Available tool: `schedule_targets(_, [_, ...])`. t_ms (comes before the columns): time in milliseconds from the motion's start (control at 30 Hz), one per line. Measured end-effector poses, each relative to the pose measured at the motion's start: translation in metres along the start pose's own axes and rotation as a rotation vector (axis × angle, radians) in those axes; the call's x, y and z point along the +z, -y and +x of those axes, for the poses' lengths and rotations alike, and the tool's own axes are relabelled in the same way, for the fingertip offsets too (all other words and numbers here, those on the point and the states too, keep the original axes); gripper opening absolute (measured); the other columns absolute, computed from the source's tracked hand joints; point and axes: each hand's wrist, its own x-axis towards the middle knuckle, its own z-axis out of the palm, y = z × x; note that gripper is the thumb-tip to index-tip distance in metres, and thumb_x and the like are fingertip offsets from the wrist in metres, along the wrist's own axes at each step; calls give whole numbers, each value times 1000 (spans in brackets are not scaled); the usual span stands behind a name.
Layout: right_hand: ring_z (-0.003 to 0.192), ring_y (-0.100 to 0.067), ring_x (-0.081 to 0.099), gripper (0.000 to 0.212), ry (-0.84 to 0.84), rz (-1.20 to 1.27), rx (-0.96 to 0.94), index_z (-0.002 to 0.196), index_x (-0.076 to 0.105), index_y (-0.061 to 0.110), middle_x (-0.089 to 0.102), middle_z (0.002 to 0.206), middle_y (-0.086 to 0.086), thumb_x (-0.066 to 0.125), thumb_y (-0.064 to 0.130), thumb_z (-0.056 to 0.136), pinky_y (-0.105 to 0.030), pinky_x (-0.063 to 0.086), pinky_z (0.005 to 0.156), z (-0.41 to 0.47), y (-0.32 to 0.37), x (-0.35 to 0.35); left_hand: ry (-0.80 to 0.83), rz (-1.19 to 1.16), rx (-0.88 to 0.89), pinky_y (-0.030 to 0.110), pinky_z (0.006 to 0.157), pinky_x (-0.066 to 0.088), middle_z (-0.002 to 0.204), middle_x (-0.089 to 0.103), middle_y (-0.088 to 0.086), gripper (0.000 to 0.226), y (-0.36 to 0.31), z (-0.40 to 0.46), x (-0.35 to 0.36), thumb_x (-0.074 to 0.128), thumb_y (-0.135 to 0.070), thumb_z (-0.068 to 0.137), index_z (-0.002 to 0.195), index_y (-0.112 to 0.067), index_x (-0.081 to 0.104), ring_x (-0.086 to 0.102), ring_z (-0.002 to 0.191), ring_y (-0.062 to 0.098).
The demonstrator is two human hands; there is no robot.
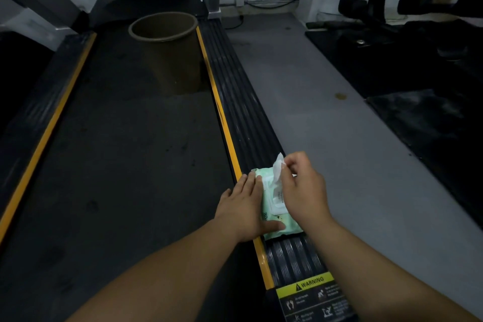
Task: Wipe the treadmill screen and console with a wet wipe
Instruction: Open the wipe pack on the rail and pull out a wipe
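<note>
Treadmill rail [251, 123] carries lengthwise wipe pack [274, 206].

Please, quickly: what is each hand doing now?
Left hand: open, flat, pressing the wipe pack down.
Right hand: closed, pinching a wet wipe out of the pack.

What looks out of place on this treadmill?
A brown bin stands on the running belt near its far end, where someone would walk. The green wipe pack lies on the right side rail, steadied by the left hand.
</note>
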Motion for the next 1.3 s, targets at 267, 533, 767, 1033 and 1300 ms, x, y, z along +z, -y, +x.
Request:
schedule_targets(267, [76,-14,60,57,372,-374,-121,149,33,38,63,98,12,53,14,102,-33,45,64,17,2,-6,27,-18,-17,53,128,8,172,-20,0,127,-2,0,-2,55,-86,77,162,-20,-13,-18,158,18])
schedule_targets(533, [66,-13,64,39,55,216,39,90,73,33,73,83,6,58,-2,95,-30,52,63,34,28,-20,59,-51,-36,52,127,15,172,-20,-1,127,-3,0,-7,60,-81,79,163,-19,-12,-17,158,18])
schedule_targets(767, [59,-2,65,8,63,493,218,91,71,13,70,74,5,69,10,98,-15,50,51,53,37,-33,-6,-286,-37,54,126,21,174,-6,-1,124,-5,-1,-23,67,-81,74,165,-24,4,-4,160,19])
schedule_targets(1033, [97,-18,72,9,169,559,271,100,72,23,78,100,-1,64,23,100,-31,56,77,60,46,-41,-257,-932,68,36,114,43,152,54,-3,79,-24,2,-108,82,-35,85,153,-27,45,49,140,12])
schedule_targets(1300, [100,-26,77,36,280,619,284,124,66,14,79,113,-9,75,32,94,-48,61,91,71,66,-58,-417,-1181,-12,23,70,57,89,72,14,10,-31,-4,-160,71,-8,93,95,2,69,67,77,14])
